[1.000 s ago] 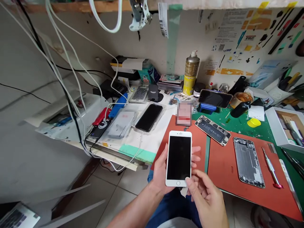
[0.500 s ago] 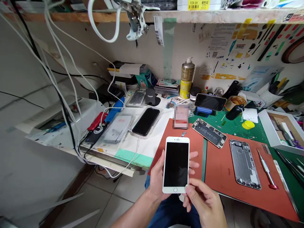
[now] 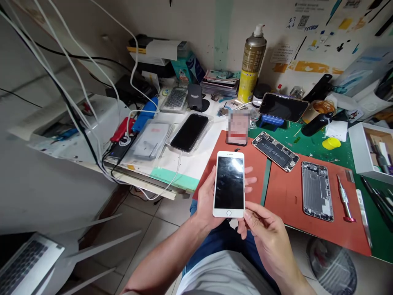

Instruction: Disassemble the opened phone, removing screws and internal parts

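Note:
A white-framed phone front with a black screen (image 3: 229, 182) faces up above my lap, at the near edge of the red mat (image 3: 279, 196). From its left side and beneath, my left hand (image 3: 206, 200) holds it, fingertips showing past the right edge. My right hand (image 3: 267, 231) pinches its lower right corner between thumb and fingers. Beyond it on the bench lie an opened phone with its battery and board showing (image 3: 275, 150), a bare metal phone housing (image 3: 317, 190) and a screwdriver (image 3: 344, 198).
A black phone (image 3: 189, 132) lies on clear packaging at the left, with a white cable hanging over the bench edge. A spray can (image 3: 252, 63), a propped phone (image 3: 283, 106) and a white tool box (image 3: 365, 151) stand farther back. Cables hang at the left.
The view has tilted downward, so the bench and the held screen appear higher and the shelf is out of sight. A bright reflection now shows on the screen. Both hands keep their hold.

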The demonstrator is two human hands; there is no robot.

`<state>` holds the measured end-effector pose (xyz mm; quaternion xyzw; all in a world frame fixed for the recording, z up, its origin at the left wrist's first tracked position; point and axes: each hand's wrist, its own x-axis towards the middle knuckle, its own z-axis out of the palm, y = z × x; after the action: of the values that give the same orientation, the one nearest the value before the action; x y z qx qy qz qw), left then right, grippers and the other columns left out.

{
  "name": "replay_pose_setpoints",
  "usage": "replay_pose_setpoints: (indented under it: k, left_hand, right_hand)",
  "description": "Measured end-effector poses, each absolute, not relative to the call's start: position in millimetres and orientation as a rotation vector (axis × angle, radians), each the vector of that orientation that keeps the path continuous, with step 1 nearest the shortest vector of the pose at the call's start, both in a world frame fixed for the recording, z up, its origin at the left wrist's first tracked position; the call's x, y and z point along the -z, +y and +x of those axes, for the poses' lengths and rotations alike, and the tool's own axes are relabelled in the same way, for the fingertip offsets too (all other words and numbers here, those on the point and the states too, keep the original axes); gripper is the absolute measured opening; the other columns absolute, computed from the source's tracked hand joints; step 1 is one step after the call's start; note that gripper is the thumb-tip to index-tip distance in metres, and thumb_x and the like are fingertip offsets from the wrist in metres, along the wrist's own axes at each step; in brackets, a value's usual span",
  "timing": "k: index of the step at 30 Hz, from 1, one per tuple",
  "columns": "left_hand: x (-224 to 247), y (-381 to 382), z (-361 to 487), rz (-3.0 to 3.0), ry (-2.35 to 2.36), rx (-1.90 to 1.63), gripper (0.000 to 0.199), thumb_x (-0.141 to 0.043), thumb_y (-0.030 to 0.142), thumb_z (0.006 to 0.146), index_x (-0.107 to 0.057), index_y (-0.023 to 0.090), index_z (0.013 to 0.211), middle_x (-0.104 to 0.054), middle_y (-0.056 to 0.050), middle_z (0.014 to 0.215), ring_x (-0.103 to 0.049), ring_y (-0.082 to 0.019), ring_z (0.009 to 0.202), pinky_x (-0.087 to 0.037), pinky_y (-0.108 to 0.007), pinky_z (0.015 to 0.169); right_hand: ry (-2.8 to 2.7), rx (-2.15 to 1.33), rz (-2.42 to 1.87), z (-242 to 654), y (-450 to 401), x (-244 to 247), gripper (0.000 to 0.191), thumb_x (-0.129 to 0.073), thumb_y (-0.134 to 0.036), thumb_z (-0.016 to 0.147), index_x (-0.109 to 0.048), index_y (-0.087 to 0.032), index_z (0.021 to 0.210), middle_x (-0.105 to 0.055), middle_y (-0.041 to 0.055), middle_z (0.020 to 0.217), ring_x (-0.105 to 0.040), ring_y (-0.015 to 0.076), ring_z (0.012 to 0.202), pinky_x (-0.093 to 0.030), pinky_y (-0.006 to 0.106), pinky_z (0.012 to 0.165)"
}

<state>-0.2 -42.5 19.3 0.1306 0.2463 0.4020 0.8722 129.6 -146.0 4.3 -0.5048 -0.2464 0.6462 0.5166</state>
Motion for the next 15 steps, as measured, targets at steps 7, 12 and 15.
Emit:
replay_pose_setpoints:
  k: [7,12,15]
  left_hand:
    - [-20,-54,10,0.416,0.832,-1.013,0.051,-0.08,0.051,0.088,-0.072,0.022,0.129,-0.075,-0.007,0.119,-0.07,-0.015,0.089,-0.056,-0.025,0.083]
    - [-21,-56,9,0.659,0.912,-0.954,0.05,-0.084,0.041,0.086,-0.07,0.025,0.131,-0.075,-0.005,0.115,-0.07,-0.017,0.102,-0.056,-0.022,0.086]
    - [-18,-50,3,0.765,0.968,-0.944,0.041,-0.088,0.039,0.082,-0.075,0.019,0.115,-0.077,-0.008,0.111,-0.071,-0.019,0.101,-0.057,-0.024,0.086]
  right_hand:
    - [-1.178,-0.685,-1.646,116,-161,1,0.056,-0.077,-0.044,0.092,-0.065,-0.018,0.14,-0.077,0.0107,0.099,-0.069,0.0177,0.067,-0.059,0.029,0.062]
    - [-1.151,-0.786,-1.58,119,-155,-4,0.034,-0.054,-0.041,0.106,-0.072,-0.018,0.123,-0.079,0.0084,0.082,-0.075,0.0197,0.068,-0.06,0.027,0.068]
    - [-0.879,-1.159,-1.535,129,-148,-6,0.041,-0.057,-0.055,0.104,-0.072,-0.018,0.116,-0.073,0.0039,0.068,-0.072,0.0181,0.061,-0.058,0.026,0.064]
